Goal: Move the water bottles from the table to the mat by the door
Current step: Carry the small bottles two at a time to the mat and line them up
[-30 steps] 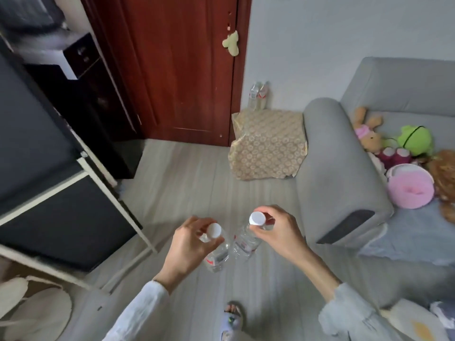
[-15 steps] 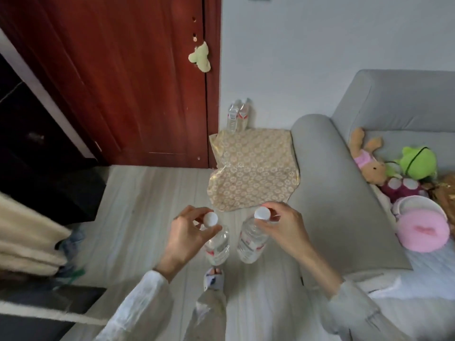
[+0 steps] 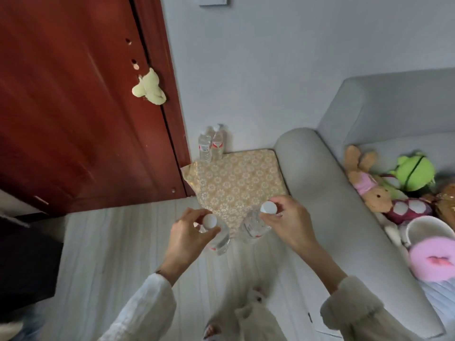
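Now Two Bottles Hang Over the Floor by the Mat

Up in the air, the left hand (image 3: 189, 232) holds a clear plastic water bottle with a white cap (image 3: 218, 236). Its fingers are closed around the neck, just under the cap, and the bottle hangs down below them. The right hand (image 3: 286, 223) holds a second clear plastic water bottle with a white cap and a red label (image 3: 253, 226) the same way, pinched at the neck. This one tips a little toward 7 o'clock. Both bottles are close together but I cannot tell if they touch.

At 12 o'clock from the hands lies the tan mat with a white flower pattern (image 3: 236, 178). The bottle in the right hand hangs over the mat's near edge. The other one hangs over the pale wood floor (image 3: 110, 242) just beside that edge.

At the far corner of the mat, at 11 o'clock, two more clear water bottles (image 3: 211, 143) stand upright side by side against the white wall (image 3: 270, 70). The dark red wooden door (image 3: 73, 107) is at 10 o'clock, with a small yellow soft toy (image 3: 149, 88) hanging on it.

At 3 o'clock is a grey sofa (image 3: 332, 193), right beside the mat. Soft toys lie on its seat, a brown bunny in pink (image 3: 369, 190) and a green frog (image 3: 413, 171)
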